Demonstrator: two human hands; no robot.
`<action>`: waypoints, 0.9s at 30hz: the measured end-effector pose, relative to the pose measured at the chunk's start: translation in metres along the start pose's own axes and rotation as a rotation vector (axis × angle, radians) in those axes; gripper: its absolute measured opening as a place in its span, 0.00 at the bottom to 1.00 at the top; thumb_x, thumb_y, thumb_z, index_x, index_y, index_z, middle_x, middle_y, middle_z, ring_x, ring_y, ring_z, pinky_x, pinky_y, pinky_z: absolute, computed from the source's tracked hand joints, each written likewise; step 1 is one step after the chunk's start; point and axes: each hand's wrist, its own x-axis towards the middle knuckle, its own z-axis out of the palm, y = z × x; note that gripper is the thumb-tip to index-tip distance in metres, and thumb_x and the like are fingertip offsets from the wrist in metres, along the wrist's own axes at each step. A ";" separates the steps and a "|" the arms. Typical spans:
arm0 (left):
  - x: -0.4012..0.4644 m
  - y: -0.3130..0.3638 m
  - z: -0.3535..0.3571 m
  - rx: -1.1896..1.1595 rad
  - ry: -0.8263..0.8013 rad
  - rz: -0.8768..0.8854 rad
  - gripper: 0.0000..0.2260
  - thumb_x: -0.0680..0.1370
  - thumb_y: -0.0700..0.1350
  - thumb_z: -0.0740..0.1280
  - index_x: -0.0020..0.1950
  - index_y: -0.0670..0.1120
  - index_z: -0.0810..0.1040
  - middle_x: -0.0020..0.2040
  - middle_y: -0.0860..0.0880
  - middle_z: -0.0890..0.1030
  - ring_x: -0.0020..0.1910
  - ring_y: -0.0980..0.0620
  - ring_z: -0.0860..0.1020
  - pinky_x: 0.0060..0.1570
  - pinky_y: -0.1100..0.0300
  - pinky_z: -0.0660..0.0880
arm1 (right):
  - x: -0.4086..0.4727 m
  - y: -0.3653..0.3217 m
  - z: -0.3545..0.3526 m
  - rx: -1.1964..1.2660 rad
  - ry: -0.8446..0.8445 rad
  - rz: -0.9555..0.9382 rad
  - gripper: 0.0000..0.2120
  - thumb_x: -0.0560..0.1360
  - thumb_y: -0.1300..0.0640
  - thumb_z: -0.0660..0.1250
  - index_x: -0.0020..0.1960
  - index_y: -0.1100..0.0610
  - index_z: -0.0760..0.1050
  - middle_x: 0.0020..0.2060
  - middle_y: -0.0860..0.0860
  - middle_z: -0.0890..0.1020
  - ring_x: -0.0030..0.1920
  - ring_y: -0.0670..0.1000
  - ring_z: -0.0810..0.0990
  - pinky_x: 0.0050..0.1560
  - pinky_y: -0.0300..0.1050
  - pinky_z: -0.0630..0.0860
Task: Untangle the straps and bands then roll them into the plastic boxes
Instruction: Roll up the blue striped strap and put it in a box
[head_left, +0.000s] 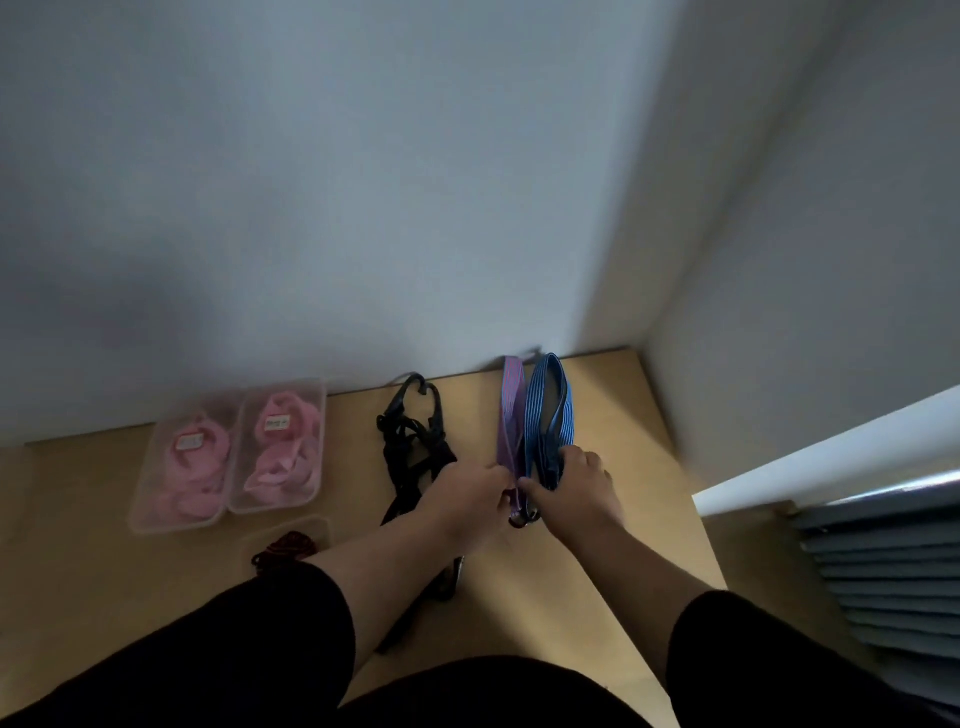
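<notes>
Left hand (470, 501) pinches the purple strap (510, 415); right hand (569, 486) (fingers curled) grips the blue strap (545, 410).

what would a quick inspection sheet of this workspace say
surface: tan wooden tabletop, against a wall
job's things: blue strap and purple strap side by side; black straps tangled; two plastic boxes holding pink bands; third box with dark red cord
clutter: nothing seen
grips: left hand pinches purple strap's end; right hand grips blue strap
cables: nothing seen
surroundings: pale wall, grey slats right
</notes>
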 end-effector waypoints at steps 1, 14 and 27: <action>0.002 -0.002 0.001 0.010 0.003 0.000 0.10 0.79 0.49 0.61 0.53 0.50 0.82 0.46 0.51 0.81 0.45 0.50 0.77 0.47 0.55 0.75 | 0.000 -0.003 0.002 -0.030 -0.001 0.000 0.35 0.74 0.38 0.69 0.74 0.54 0.64 0.68 0.54 0.70 0.67 0.57 0.71 0.63 0.53 0.73; 0.004 -0.001 -0.005 0.013 0.072 0.047 0.12 0.77 0.46 0.59 0.48 0.49 0.83 0.43 0.51 0.81 0.41 0.49 0.78 0.44 0.56 0.74 | 0.019 -0.011 -0.002 -0.021 -0.015 0.089 0.13 0.77 0.50 0.63 0.54 0.60 0.72 0.50 0.56 0.74 0.41 0.59 0.78 0.41 0.49 0.75; -0.005 0.016 -0.049 -0.418 0.110 -0.202 0.12 0.82 0.47 0.60 0.42 0.49 0.78 0.36 0.54 0.78 0.38 0.55 0.76 0.38 0.61 0.69 | -0.029 -0.027 -0.045 0.501 0.158 -0.237 0.05 0.76 0.60 0.66 0.42 0.53 0.75 0.36 0.54 0.79 0.30 0.48 0.81 0.30 0.48 0.80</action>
